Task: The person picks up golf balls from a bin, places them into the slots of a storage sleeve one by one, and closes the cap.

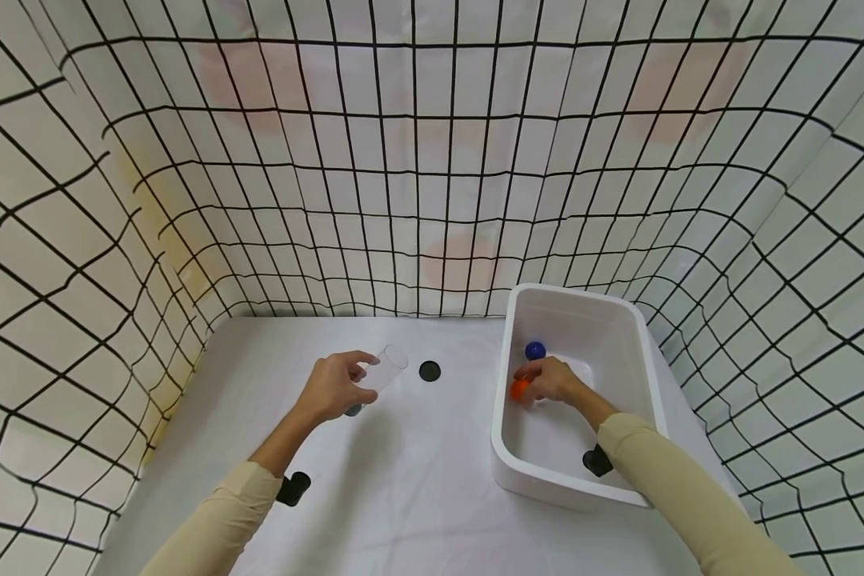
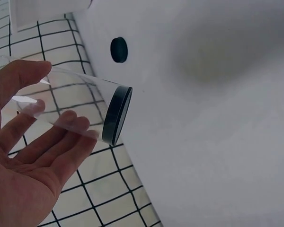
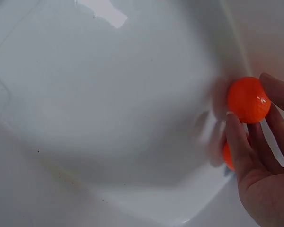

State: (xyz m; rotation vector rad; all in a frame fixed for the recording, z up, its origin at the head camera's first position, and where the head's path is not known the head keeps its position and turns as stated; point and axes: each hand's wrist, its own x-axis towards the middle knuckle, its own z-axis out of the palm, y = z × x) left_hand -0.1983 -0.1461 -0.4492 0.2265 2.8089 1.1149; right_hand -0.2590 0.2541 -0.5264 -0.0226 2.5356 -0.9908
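Apparently at pick-up, the right hand (image 1: 550, 380), opened ball-wide, pinches an orange ball (image 3: 248, 100) in the bin (image 1: 562, 482) around it, the left hand (image 1: 337, 386) grips a tube (image 1: 386, 373), and lifting seems called for next.

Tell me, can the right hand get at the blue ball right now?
Probably yes: the right hand is inside the white plastic tub, and the blue ball sits close by with nothing visible between them. However, that hand pinches an orange ball, which it would likely need to release first.
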